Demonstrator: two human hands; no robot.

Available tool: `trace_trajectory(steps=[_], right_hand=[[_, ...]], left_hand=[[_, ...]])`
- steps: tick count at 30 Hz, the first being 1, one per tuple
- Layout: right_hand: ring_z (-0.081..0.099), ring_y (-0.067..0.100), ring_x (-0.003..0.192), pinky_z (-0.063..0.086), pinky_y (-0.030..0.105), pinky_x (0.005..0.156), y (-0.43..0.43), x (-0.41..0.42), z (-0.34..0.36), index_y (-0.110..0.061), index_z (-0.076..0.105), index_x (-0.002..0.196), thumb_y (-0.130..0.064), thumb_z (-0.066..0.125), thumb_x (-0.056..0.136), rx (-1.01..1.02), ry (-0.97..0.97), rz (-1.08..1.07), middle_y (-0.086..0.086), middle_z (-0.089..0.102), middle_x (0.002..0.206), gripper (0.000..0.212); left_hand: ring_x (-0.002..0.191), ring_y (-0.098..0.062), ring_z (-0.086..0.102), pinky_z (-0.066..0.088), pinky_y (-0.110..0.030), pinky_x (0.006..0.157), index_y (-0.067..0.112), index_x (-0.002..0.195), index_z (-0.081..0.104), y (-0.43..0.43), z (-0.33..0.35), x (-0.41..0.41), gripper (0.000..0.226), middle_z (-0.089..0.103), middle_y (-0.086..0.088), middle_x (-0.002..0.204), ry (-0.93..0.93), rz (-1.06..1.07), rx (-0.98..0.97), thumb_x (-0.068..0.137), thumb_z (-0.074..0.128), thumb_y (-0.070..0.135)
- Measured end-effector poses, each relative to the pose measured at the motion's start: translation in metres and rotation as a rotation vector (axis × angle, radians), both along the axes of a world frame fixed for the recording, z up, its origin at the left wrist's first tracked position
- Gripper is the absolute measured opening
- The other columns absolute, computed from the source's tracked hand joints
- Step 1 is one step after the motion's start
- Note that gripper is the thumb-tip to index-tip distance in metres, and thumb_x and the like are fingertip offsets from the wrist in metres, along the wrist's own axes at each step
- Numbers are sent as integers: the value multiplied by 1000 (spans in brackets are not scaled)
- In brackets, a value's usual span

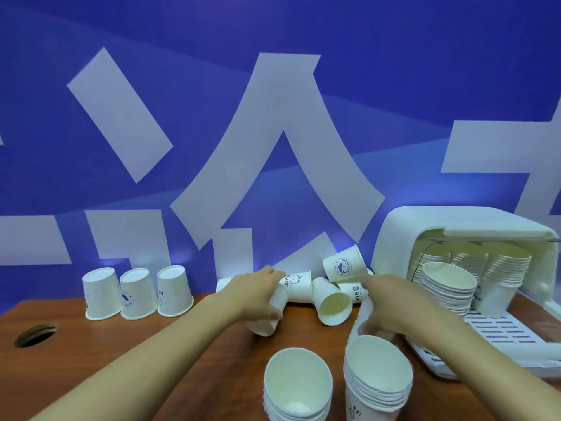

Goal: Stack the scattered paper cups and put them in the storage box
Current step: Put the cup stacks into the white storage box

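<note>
My left hand (258,294) grips a white paper cup (267,320) lying tilted on the wooden table (151,338). My right hand (391,305) holds another cup (362,320) on its side, mouth toward me. Behind the hands lies a pile of loose cups (332,294), some printed with a bear and "Bear". Two upright stacks of cups (297,387) (376,381) stand near the front edge. Three cups (136,291) stand upside down at the left. The white storage box (425,226) at the right is open and holds several stacks (449,287).
A round cable hole (35,333) is set in the table at the far left. The box's slotted white tray (504,332) reaches out toward me on the right. A blue wall with large white shapes stands right behind the table.
</note>
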State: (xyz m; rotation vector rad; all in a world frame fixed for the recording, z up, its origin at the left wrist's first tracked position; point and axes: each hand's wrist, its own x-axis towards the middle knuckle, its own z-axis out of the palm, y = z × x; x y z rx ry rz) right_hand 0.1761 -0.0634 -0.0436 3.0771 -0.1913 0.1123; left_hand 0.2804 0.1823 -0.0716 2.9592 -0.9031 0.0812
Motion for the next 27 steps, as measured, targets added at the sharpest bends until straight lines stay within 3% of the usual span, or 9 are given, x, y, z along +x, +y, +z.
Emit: trace_trajectory(steps=[4, 6, 8, 11, 15, 18, 20, 23, 27], right_hand=[[63, 22, 98, 50, 33, 76, 10, -5, 8, -31, 61, 109, -34, 71, 83, 58, -151, 81, -2, 66, 107, 28], [63, 24, 89, 47, 32, 68, 17, -9, 12, -29, 59, 91, -34, 65, 87, 17, -244, 121, -3, 65, 94, 9], [63, 25, 89, 47, 33, 66, 24, -15, 16, -28, 60, 90, -33, 60, 89, -5, -322, 152, -5, 67, 92, 5], [64, 24, 92, 47, 32, 66, 32, -26, 22, -32, 64, 96, -32, 55, 90, -2, -381, 183, -6, 69, 97, 11], [64, 26, 91, 47, 34, 66, 36, -43, 29, -29, 63, 95, -31, 50, 89, 17, -416, 189, -4, 69, 96, 15], [63, 27, 90, 51, 37, 68, 37, -59, 32, -25, 61, 93, -31, 48, 90, 49, -443, 204, -3, 68, 94, 14], [63, 27, 84, 51, 38, 66, 36, -70, 35, -21, 59, 88, -32, 49, 91, 98, -472, 225, -1, 67, 87, 15], [62, 26, 79, 51, 40, 68, 33, -90, 41, -20, 58, 82, -39, 50, 93, 170, -540, 243, -1, 67, 82, 23], [63, 19, 80, 51, 41, 71, 26, -116, 49, -22, 62, 84, -42, 55, 95, 240, -645, 294, -7, 66, 85, 24]], left_hand=[[89, -21, 60, 48, -33, 71, 28, 112, 64, 1, 11, -20, 32, 57, 7, 110, -139, 9, -96, 85, 64, 46], [84, -18, 60, 45, -30, 64, 28, 95, 66, 6, 16, -35, 20, 62, 8, 99, -251, 6, -146, 87, 62, 45], [84, -16, 60, 39, -28, 60, 28, 91, 63, 12, 22, -51, 17, 64, 10, 95, -336, -5, -202, 88, 61, 45], [82, -9, 59, 33, -25, 55, 32, 91, 60, 22, 37, -77, 17, 65, 17, 91, -436, -17, -306, 89, 60, 49], [66, -6, 48, 31, -24, 54, 36, 90, 61, 34, 65, -111, 15, 51, 26, 60, -495, -10, -411, 88, 60, 50], [65, -4, 50, 36, -24, 55, 36, 91, 63, 40, 87, -142, 13, 52, 35, 63, -502, -53, -442, 88, 60, 48], [65, -5, 52, 41, -25, 55, 35, 88, 64, 44, 96, -167, 11, 53, 32, 64, -540, -96, -458, 86, 62, 46], [58, 3, 46, 35, -23, 48, 33, 79, 61, 51, 95, -201, 8, 52, 30, 68, -622, -158, -523, 78, 62, 41], [58, -6, 49, 39, -28, 44, 32, 77, 58, 56, 81, -223, 9, 51, 15, 61, -593, -195, -494, 76, 59, 42]])
